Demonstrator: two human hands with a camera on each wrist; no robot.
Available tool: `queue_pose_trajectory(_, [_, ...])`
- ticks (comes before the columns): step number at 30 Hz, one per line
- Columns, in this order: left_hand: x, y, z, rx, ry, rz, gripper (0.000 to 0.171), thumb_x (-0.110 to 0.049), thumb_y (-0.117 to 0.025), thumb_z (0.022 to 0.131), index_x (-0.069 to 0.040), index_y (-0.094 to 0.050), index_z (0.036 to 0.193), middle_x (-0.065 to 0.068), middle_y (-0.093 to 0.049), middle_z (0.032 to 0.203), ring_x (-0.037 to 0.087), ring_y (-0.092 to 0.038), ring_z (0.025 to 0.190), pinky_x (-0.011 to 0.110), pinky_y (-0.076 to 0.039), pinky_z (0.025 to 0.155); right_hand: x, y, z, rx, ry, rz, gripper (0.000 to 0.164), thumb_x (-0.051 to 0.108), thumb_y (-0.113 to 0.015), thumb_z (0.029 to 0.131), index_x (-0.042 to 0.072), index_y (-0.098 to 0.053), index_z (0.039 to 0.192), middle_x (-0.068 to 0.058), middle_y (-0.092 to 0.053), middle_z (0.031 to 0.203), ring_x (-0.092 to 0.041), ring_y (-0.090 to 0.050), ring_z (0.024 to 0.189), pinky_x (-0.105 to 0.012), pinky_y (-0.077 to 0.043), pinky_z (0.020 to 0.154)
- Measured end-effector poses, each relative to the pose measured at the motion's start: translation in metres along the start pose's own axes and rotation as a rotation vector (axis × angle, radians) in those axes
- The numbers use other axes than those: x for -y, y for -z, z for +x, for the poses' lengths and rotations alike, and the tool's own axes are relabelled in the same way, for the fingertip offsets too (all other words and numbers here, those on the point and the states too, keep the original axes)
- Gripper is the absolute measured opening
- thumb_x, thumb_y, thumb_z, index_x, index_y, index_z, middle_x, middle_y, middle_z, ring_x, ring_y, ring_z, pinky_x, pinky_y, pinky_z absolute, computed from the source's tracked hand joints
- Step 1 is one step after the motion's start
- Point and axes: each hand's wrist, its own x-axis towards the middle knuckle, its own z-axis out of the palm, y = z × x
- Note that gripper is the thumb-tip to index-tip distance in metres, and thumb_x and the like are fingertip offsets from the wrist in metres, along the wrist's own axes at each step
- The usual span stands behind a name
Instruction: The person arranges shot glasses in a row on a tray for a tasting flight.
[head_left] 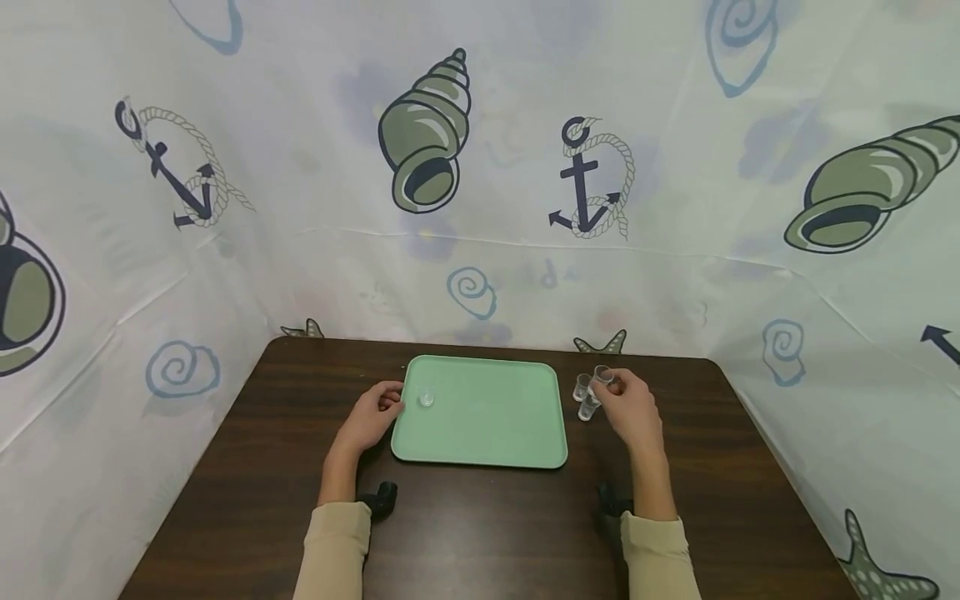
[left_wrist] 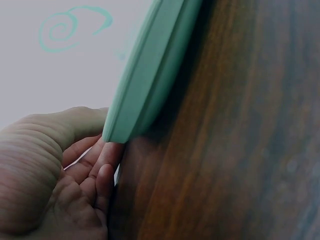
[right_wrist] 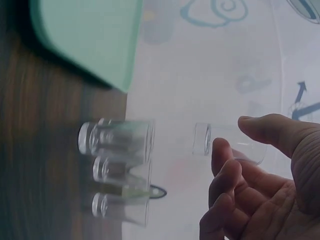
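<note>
A clear shot glass (head_left: 602, 373) is pinched between the thumb and fingers of my right hand (head_left: 633, 410), to the right of the tray. In the right wrist view this held glass (right_wrist: 202, 139) is raised above several similar shot glasses (right_wrist: 120, 137) standing close together on the table. My left hand (head_left: 371, 417) grips the left edge of a light green tray (head_left: 487, 417). The left wrist view has the thumb over the tray rim (left_wrist: 145, 80) and fingers curled beneath it. One small clear glass (head_left: 426, 398) stands on the tray's left part.
The dark wood table (head_left: 465, 533) reaches back to a white cloth wall (head_left: 330, 283) printed with shells and anchors. More cloth hangs along both sides. A dark strap mount (head_left: 378, 500) juts from the left wrist, and a similar one (head_left: 611, 500) from the right.
</note>
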Motion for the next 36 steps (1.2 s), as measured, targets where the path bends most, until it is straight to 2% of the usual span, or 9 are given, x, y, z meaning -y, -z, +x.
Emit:
queue_pose_trajectory(7, [0.001,0.001,0.001,0.002,0.017,-0.005,0.044,-0.013,-0.059,0.112,0.001,-0.053,0.153,0.022,-0.062,0.131,0.034,-0.061,0.117,0.049,-0.051,0.102,0.018,-0.017,0.0,0.04,0.052,0.042,0.043,0.044,-0.066,0.106,0.013,-0.069,0.136,-0.008,-0.065,0.103,-0.02,-0.056,0.07,-0.034,-0.041,0.057])
queue_pose_trajectory(15, [0.004,0.0,0.003,-0.001,0.004,0.01,0.043,-0.013,-0.059,0.111,0.001,-0.054,0.152,0.021,-0.064,0.13,0.032,-0.063,0.117,0.05,-0.052,0.102,0.031,-0.042,0.003,0.067,0.125,0.06,0.04,0.036,-0.069,0.105,0.007,-0.071,0.132,-0.008,-0.065,0.098,-0.02,-0.053,0.073,-0.035,-0.041,0.063])
queue_pose_trajectory(22, [0.005,0.001,0.003,-0.002,-0.002,0.012,0.043,-0.012,-0.059,0.111,0.001,-0.053,0.152,0.021,-0.064,0.13,0.034,-0.063,0.118,0.051,-0.052,0.102,0.038,-0.063,0.004,0.133,0.144,0.146,0.04,0.032,-0.072,0.104,0.005,-0.071,0.134,-0.009,-0.067,0.093,-0.021,-0.059,0.077,-0.035,-0.045,0.064])
queue_pose_trajectory(31, [0.004,0.001,0.003,-0.001,-0.001,0.021,0.043,-0.012,-0.06,0.111,0.002,-0.054,0.151,0.021,-0.064,0.128,0.034,-0.063,0.116,0.049,-0.053,0.1,0.053,-0.087,0.003,0.204,0.153,0.16,0.041,0.033,-0.072,0.104,0.007,-0.071,0.136,-0.014,-0.07,0.103,-0.021,-0.063,0.079,-0.035,-0.05,0.065])
queue_pose_trajectory(36, [0.003,0.002,0.002,0.007,0.003,0.014,0.044,-0.014,-0.059,0.112,0.0,-0.053,0.153,0.021,-0.063,0.13,0.034,-0.062,0.118,0.049,-0.052,0.101,0.066,-0.102,0.003,0.233,0.192,0.155,0.041,0.033,-0.071,0.105,0.007,-0.071,0.136,-0.015,-0.071,0.107,-0.022,-0.064,0.079,-0.036,-0.05,0.064])
